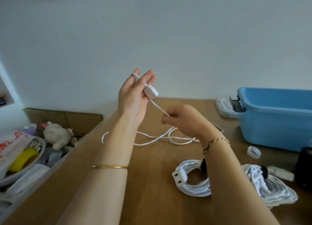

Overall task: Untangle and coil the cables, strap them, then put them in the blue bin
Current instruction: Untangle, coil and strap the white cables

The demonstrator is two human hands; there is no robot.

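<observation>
Pinning plug of white cable [159, 107] under thumb of raised left hand [133, 96], pinching its cord in right hand [184, 121] just below, leaving slack across open table [148, 182], well short of blue bin [273, 123] at right edge.

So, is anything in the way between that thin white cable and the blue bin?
Nothing visible does. Only bare wooden tabletop lies between the thin white cable and the open blue plastic bin.
</observation>
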